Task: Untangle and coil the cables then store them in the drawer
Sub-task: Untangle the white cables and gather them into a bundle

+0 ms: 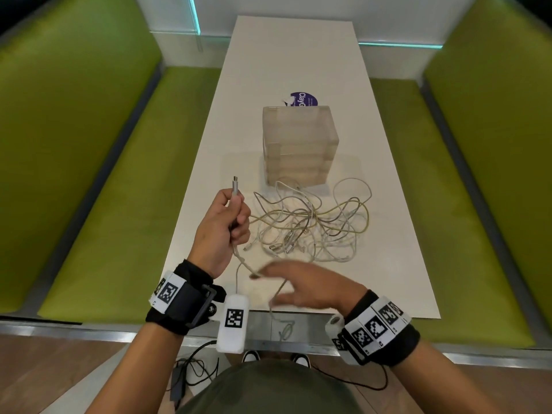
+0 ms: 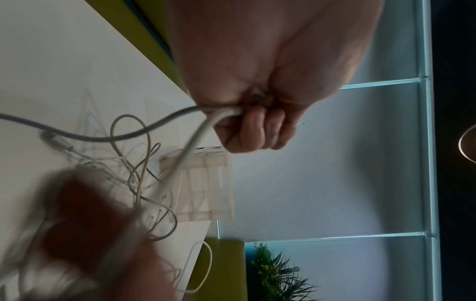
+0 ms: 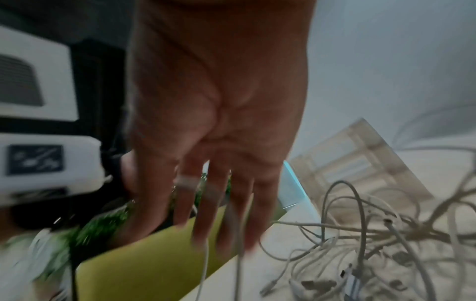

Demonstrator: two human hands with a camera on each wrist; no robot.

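Observation:
My left hand (image 1: 239, 222) is raised over the table's left edge and grips a grey cable (image 1: 235, 191), whose metal connector points upward. In the left wrist view my left hand (image 2: 255, 130) has its fingers curled round two strands of the grey cable (image 2: 128, 138). From there the cable drops to my right hand (image 1: 268, 286), lies across its straight fingers and hangs over the table's near edge. My right hand (image 3: 213, 224) is blurred. A tangle of white and beige cables (image 1: 310, 231) (image 3: 373, 244) lies in front of a translucent drawer unit (image 1: 298, 138), all drawers pushed in.
The narrow white table (image 1: 298, 55) runs away from me between two green benches (image 1: 89, 189) (image 1: 478, 189). A purple sticker (image 1: 303, 98) lies behind the drawer unit. Black cords and an adapter (image 1: 185, 375) lie on the floor by my feet.

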